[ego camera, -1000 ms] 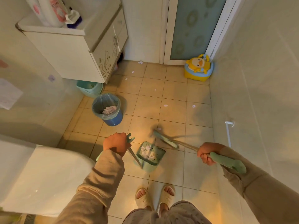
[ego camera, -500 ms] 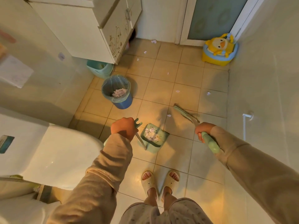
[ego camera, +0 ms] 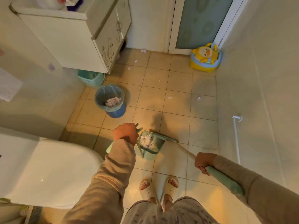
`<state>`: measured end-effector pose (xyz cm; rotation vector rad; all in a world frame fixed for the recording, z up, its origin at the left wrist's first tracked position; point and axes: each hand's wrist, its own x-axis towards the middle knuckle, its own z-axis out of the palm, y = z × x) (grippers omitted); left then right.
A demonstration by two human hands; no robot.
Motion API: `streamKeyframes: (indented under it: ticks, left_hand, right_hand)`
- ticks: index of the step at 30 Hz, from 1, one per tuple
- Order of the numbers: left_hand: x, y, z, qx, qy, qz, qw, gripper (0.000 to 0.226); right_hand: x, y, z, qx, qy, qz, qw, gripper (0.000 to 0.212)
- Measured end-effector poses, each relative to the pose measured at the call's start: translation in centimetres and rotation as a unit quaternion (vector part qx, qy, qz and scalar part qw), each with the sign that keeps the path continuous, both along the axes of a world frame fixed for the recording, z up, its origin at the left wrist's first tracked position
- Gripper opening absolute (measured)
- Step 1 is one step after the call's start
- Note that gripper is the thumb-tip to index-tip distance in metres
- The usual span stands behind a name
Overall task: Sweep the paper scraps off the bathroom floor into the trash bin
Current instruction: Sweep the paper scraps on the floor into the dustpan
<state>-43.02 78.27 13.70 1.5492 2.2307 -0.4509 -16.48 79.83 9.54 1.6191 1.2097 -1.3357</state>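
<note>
My left hand [ego camera: 125, 133] grips the upright handle of a green dustpan [ego camera: 149, 145] that stands on the tiles in front of my feet, with white paper scraps inside. My right hand [ego camera: 203, 162] grips the green handle of a broom [ego camera: 224, 180], whose head [ego camera: 163, 137] lies against the dustpan's far edge. A blue trash bin [ego camera: 111, 101] with a clear liner and scraps in it stands beyond the dustpan to the left. Several loose paper scraps [ego camera: 169, 97] lie scattered on the far tiles, up to the door.
A white toilet [ego camera: 45, 172] fills the lower left. A white vanity cabinet [ego camera: 90, 41] hangs at the upper left, a teal basin [ego camera: 90, 78] under it. A yellow duck potty [ego camera: 205, 57] sits in the far right corner by the glass door [ego camera: 199, 21]. A white pipe [ego camera: 236, 136] runs down the right wall.
The broom head has swept from the tiles on the right back to the dustpan's mouth. The scrap that lay in front of the dustpan is gone from the floor. My left hand still holds the dustpan.
</note>
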Motion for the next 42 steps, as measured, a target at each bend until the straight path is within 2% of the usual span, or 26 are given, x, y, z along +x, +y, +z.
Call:
streamKeyframes:
  ticks: [5, 13, 21, 25, 30, 42]
  left_hand:
    - [-1.0, 0.1, 0.1, 0.009, -0.011, -0.017, 1.000, 0.031]
    - [-2.5, 0.5, 0.3, 0.023, -0.021, -0.043, 0.999, 0.034]
    - [-3.2, 2.8, 1.2, 0.064, 0.009, -0.105, 0.992, 0.038]
    - [-2.0, 4.1, 0.8, 0.065, 0.010, -0.134, 0.989, 0.037]
    - [-0.9, 7.6, 0.5, 0.075, 0.008, -0.124, 0.989, 0.040]
    - [6.8, 19.2, 0.9, 0.075, -0.006, -0.114, 0.991, 0.044]
  right_hand:
    - [1.0, 0.1, 1.7, -0.016, -0.009, -0.126, 0.992, 0.037]
    - [0.4, -2.0, 0.9, 0.006, 0.030, -0.248, 0.968, 0.031]
    - [2.1, -1.2, 0.7, 0.028, 0.086, -0.397, 0.913, 0.035]
    - [3.9, -0.4, 0.8, 0.030, 0.092, -0.430, 0.898, 0.036]
    - [6.4, 1.9, 0.6, 0.033, 0.080, -0.450, 0.889, 0.039]
    - [15.9, 12.6, 0.9, 0.033, 0.098, -0.489, 0.866, 0.039]
